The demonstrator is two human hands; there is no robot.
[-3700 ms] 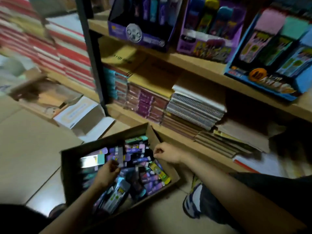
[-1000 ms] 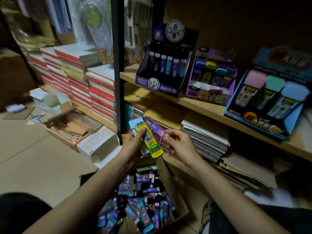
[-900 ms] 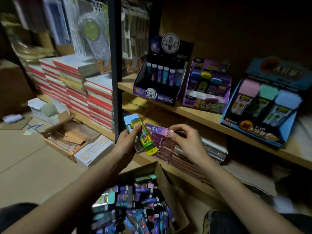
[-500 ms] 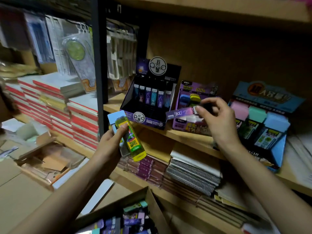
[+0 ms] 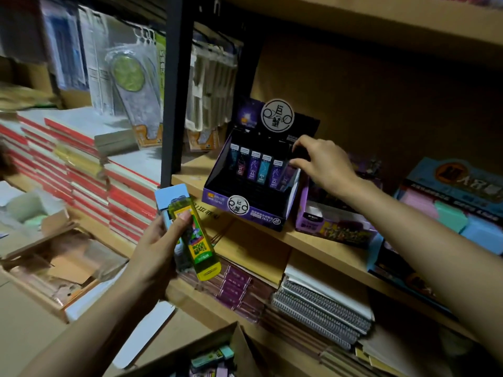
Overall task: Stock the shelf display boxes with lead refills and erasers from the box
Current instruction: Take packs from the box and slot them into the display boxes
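My left hand (image 5: 155, 248) grips a yellow-green eraser pack (image 5: 200, 243) with a light blue pack (image 5: 170, 197) behind it, held in front of the shelf edge. My right hand (image 5: 324, 161) reaches into the dark purple lead refill display box (image 5: 245, 208) on the shelf. Its thumb and fingers pinch the top of a purple lead refill (image 5: 285, 176) standing at the right end of a row of several refills. The cardboard stock box (image 5: 217, 341) with more packs lies at the bottom of the view.
A purple eraser display box (image 5: 334, 227) and a blue one (image 5: 462, 191) stand to the right on the same shelf. A black shelf post (image 5: 174, 91) rises at left. Spiral notebooks (image 5: 321, 303) fill the lower shelf. Red-edged books (image 5: 81, 159) are stacked at left.
Both hands rose out of the stock box with packs. My right hand carried the purple refill up to the dark display box and now has it in the rightmost slot.
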